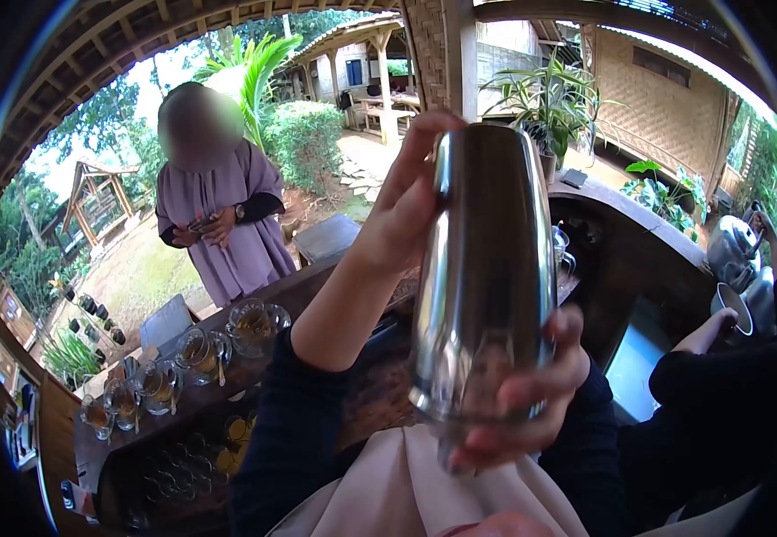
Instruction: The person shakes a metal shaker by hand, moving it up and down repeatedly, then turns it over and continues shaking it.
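Note:
A shiny metal cocktail shaker point(487, 268) is held up in front of my chest, its flat base end up and away from me and its wider end lower down. My left hand point(415, 192) is closed round the upper left side by the base, some of its fingers hidden behind the metal. Lower down, my right hand point(531, 394) grips the wider end, with its fingers slightly blurred. A narrower part, probably the shaker's cap, shows dimly below that end, partly covered by my right hand.
Several glass cups of brown drink point(200, 353) stand on saucers with spoons along the wooden counter point(272, 286). Empty glasses point(178, 470) sit on a shelf beneath. Across the counter stands a person point(218, 215). At right, another person's hands hold a kettle point(733, 246) and a metal pot point(733, 309).

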Motion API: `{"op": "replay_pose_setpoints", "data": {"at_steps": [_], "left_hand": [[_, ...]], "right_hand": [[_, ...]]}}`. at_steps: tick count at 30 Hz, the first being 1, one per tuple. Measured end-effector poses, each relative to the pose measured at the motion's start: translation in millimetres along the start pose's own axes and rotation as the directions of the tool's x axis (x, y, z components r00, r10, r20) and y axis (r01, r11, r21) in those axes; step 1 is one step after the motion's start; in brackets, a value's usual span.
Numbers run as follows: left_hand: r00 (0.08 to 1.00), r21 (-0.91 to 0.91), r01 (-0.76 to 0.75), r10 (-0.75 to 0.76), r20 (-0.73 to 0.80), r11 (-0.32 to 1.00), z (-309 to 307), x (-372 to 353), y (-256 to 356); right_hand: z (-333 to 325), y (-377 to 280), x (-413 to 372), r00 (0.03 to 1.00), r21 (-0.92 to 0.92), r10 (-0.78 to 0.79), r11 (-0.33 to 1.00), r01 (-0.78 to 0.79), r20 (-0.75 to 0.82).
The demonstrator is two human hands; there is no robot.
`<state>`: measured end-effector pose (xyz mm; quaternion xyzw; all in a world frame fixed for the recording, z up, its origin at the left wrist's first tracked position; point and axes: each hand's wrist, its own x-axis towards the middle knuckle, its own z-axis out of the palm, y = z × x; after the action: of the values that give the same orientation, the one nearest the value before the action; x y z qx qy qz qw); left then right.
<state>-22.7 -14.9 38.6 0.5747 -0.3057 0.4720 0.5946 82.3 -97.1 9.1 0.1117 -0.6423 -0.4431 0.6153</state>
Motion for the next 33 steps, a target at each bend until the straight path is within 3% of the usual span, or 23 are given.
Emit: {"op": "replay_pose_setpoints", "data": {"at_steps": [2,3,4,5,6,8,10,12,16,17,18,19,20,22,24,25,26,28,29,30,31,32,33], "left_hand": [[0.879,-0.131,0.338,-0.362,-0.309,0.932,-31,14,-5],[0.855,-0.245,0.332,-0.4,-0.33,0.911,-33,21,-11],[0.882,-0.448,0.36,-0.455,-0.122,0.818,-58,18,-23],[0.863,-0.294,0.332,-0.414,-0.29,0.896,-75,18,-37],[0.829,-0.125,0.32,-0.341,-0.444,0.939,-75,20,-43],[0.765,-0.29,0.282,-0.397,-0.507,0.914,-82,17,-42],[0.854,-0.305,0.336,-0.425,-0.301,0.891,-42,13,-16],[0.903,-0.126,0.33,-0.352,-0.246,0.935,-13,18,-4],[0.891,-0.107,0.343,-0.359,-0.277,0.933,-29,29,-11],[0.829,-0.271,0.449,-0.51,-0.229,0.851,-45,33,-12],[0.864,-0.354,0.44,-0.497,-0.083,0.825,-78,35,-27],[0.914,-0.277,0.367,-0.399,-0.069,0.888,-108,32,-48],[0.953,-0.196,0.285,-0.298,-0.043,0.938,-124,32,-63],[0.945,-0.158,0.248,-0.274,-0.179,0.956,-81,31,-53],[0.845,-0.592,0.404,-0.532,-0.049,0.697,-57,31,-39],[0.816,-0.288,0.417,-0.495,-0.299,0.862,-36,27,-32],[0.869,-0.177,0.331,-0.373,-0.326,0.927,-30,25,-33],[0.998,0.079,-0.008,0.013,-0.065,0.997,2,22,-36],[0.998,0.081,-0.008,0.013,-0.063,0.997,-5,27,-36],[0.957,-0.1,0.22,-0.235,-0.169,0.97,-25,34,-36],[0.848,-0.298,0.409,-0.48,-0.224,0.862,-50,39,-38],[0.899,-0.002,0.326,-0.311,-0.309,0.945,-98,33,-60],[0.886,0.015,0.305,-0.278,-0.371,0.952,-91,34,-68]], "right_hand": [[-12,8,-8,0.979,-0.043,0.158,0.987,-0.153,0.131],[-15,35,-20,0.943,-0.048,0.224,0.974,-0.219,0.244],[-4,57,-35,0.946,-0.053,0.284,0.959,-0.279,0.157],[7,57,-35,0.741,-0.084,0.664,0.748,-0.659,0.099],[6,57,-35,0.74,-0.083,0.666,0.746,-0.66,0.097],[2,56,-29,0.709,0.032,0.704,0.708,-0.705,0.052],[-13,45,-11,0.964,0.031,0.204,0.977,-0.212,0.169],[-16,20,0,0.963,0.017,0.205,0.977,-0.211,0.176],[-12,24,-21,0.977,0.0,0.21,0.978,-0.21,0.024],[-18,56,-35,0.959,-0.087,0.207,0.977,-0.193,0.191],[3,77,-45,0.972,-0.072,0.23,0.971,-0.226,0.043],[9,72,-33,0.776,-0.087,0.622,0.783,-0.616,0.101],[13,82,-40,0.627,-0.016,0.768,0.633,-0.774,0.13],[-1,74,-31,0.74,-0.037,0.659,0.749,-0.661,0.132],[-16,55,-14,0.93,-0.027,0.346,0.938,-0.346,0.126],[-16,47,-17,0.927,-0.022,0.353,0.935,-0.353,0.125],[-12,38,-19,0.938,0.046,0.346,0.937,-0.347,0.016],[-2,23,-19,0.92,0.174,0.336,0.937,-0.304,-0.202],[-1,20,-19,0.891,0.232,0.333,0.935,-0.269,-0.31],[-29,33,-21,0.911,0.133,0.412,0.904,-0.406,-0.024],[-25,69,-47,0.967,0.054,0.252,0.967,-0.251,-0.025],[-14,88,-64,0.925,-0.081,0.378,0.922,-0.379,-0.026],[-12,91,-57,0.808,-0.049,0.589,0.808,-0.588,0.025]]}}
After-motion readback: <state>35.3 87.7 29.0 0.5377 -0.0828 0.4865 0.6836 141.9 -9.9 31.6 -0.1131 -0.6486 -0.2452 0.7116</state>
